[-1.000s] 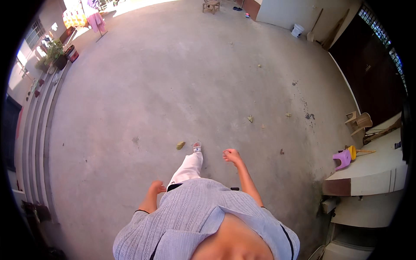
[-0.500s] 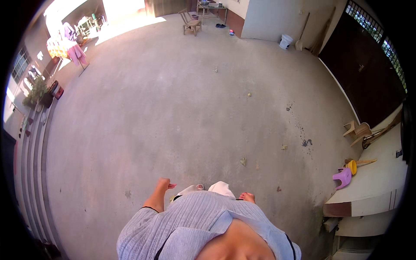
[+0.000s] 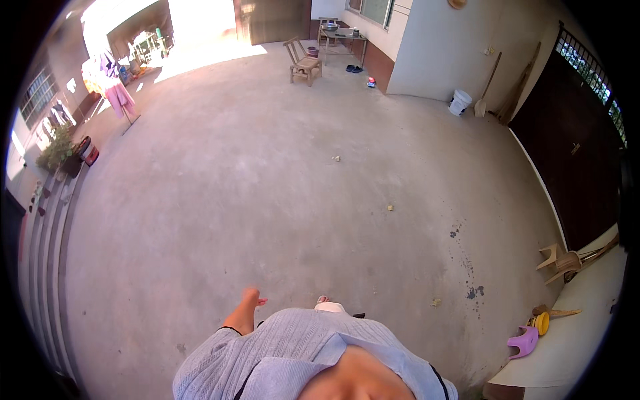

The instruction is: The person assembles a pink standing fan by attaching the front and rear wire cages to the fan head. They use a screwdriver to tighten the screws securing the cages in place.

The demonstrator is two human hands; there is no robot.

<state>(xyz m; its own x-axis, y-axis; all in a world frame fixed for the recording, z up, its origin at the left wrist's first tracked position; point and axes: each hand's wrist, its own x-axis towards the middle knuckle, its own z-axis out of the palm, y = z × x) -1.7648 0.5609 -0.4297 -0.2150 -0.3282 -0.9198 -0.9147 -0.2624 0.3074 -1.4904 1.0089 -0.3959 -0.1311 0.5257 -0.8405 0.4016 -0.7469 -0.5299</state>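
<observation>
My left hand (image 3: 251,297) hangs beside my hip, out over the concrete floor (image 3: 220,187). Its fingers stick out a little toward my body, loosely open, with nothing seen in them. It touches nothing. My right hand is hidden behind my body. Just past the hem of my grey-blue knit top (image 3: 300,340), one foot in a sandal (image 3: 323,299) and a pale trouser leg (image 3: 331,307) show. A small dark thing (image 3: 359,315) sticks out at the hem on the right; what it is I cannot make out.
Ahead stand a wooden chair (image 3: 305,64) and a table (image 3: 343,35) with bowls. A white bucket (image 3: 460,103) and shovel (image 3: 481,107) lean near the dark gate (image 3: 567,140). At right lie stools, one purple (image 3: 524,342). Steps (image 3: 50,267) and potted plants (image 3: 61,152) line the left.
I have moved forward across the yard: the chair, bucket and fallen leaves sit lower and nearer in view. My right hand, visible before beside my hip, has gone out of sight.
</observation>
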